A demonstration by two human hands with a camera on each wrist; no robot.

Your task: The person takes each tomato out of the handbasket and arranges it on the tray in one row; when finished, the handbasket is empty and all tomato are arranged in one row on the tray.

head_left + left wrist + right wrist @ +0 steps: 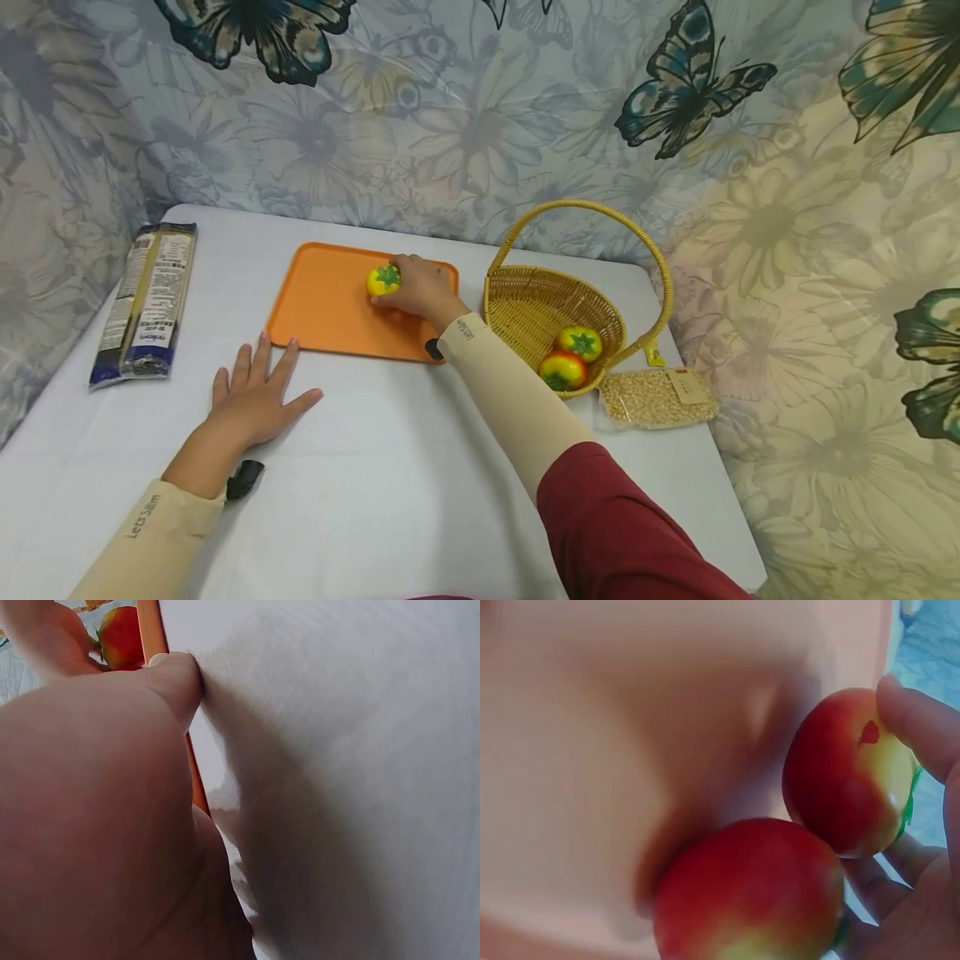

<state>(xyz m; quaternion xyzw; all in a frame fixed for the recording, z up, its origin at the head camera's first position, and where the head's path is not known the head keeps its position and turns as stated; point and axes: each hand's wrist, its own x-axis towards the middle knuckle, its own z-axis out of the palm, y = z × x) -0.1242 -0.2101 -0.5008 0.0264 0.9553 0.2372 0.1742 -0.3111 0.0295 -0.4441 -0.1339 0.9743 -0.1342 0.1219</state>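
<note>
Orange tray point(322, 304), one. Red-and-yellow fruit point(381, 282), one: within the tray's outline toward 1 o'clock, pinched between thumb and fingers of the right hand point(422, 292). Second fruit point(750, 892), one: close beside it, by the right palm; whether gripped, cannot tell. Left hand point(253, 406): spread, palm down, tray's 8 o'clock. Wicker basket point(517, 321): tray's 3 o'clock, two similar fruits point(578, 342) at its 5 o'clock.
</note>
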